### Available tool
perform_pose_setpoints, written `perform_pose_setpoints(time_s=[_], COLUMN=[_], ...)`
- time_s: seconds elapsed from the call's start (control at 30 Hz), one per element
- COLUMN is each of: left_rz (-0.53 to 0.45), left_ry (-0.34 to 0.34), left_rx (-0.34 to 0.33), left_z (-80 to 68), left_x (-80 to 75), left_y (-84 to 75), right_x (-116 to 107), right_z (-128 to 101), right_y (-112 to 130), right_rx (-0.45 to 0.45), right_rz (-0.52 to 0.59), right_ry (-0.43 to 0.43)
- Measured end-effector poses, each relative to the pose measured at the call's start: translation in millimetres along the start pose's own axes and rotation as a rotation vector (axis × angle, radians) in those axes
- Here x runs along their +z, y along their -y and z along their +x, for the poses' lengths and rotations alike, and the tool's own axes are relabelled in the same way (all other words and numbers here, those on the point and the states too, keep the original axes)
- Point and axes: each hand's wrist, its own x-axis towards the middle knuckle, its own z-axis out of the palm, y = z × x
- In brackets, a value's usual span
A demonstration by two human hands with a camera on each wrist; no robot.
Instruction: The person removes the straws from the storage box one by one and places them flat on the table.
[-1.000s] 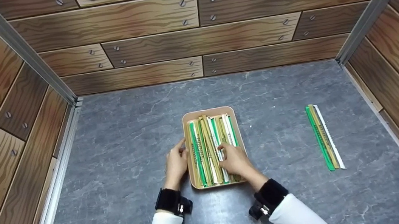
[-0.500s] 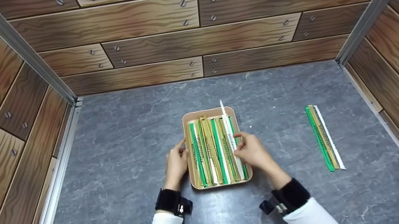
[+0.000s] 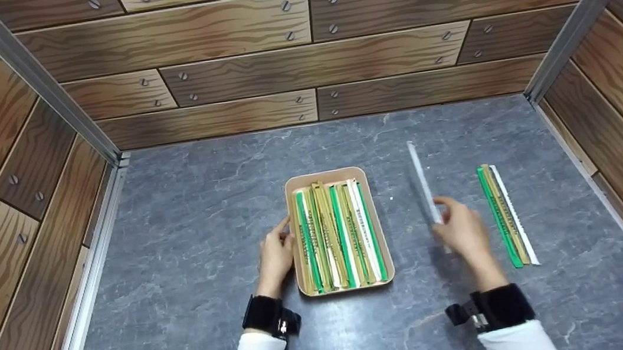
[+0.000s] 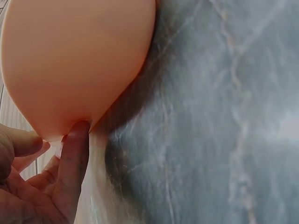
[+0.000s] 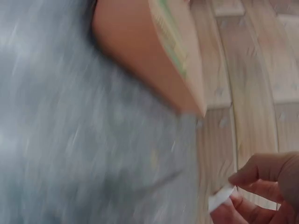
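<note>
White strip is up off the tabletop, pinched in the right hand btwn thumb and fingertips. Grip sits at the strip's near end; most of its length sticks out past the fingers, pointing away from the person, leaning slightly left. Strip is motion-blurred in head view. Right wrist view shows only its near end poking out btwn thumb and fingers, also blurred.

Ref = tray. Strip + right hand are right of the tray, well clear of it, roughly btwn the tray and the 3 sticks lying on the tabletop. Those 3 lie side by side, touching: green, tan, white, parallel to the tray's long side, just right of the hand. Can't tell if the hand touches them.

Tray itself: peach, rounded corners, packed w/ long wrapped sticks in green, tan and white, all lengthwise, edge to edge.

Left hand is at the tray's left side, thumb and fingertips curled onto its rim near the middle. Left wrist view confirms: fingertip pressed against the tray's outer wall, so it's gripping the tray edge.

Both wrists wear black bands, white sleeves behind. Wood-plank walls enclose the tabletop behind the tray and on both sides of it.
</note>
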Motion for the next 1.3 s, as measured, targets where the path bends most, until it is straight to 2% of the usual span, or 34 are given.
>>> perform_pose_setpoints(time_s=[0.2, 0.53, 0.8, 1.13, 1.23, 1.3], left_rz=[0.004, -0.005, 0.000, 0.005, 0.006, 0.006], left_ry=[-0.005, -0.007, -0.013, -0.021, -0.021, -0.021], left_rx=[0.006, 0.016, 0.019, 0.021, 0.025, 0.024], left_z=[-0.2, -0.4, -1.0, -1.5, -1.2, -1.2], left_x=[-0.2, -0.1, -0.2, 0.8, 1.0, 0.7], left_y=[-0.1, -0.1, -0.7, 0.3, 0.6, 0.3], right_x=[-18, -30, -30, -31, -31, -30], right_z=[-1, -8, -9, -4, -4, -4], right_y=[-35, -69, -82, -91, -90, -88], right_rx=[0.151, 0.302, 0.324, 0.358, 0.360, 0.345], right_rz=[-0.171, -0.227, -0.246, -0.275, -0.280, -0.280], right_ry=[-0.018, -0.009, 0.004, 0.067, 0.060, 0.025])
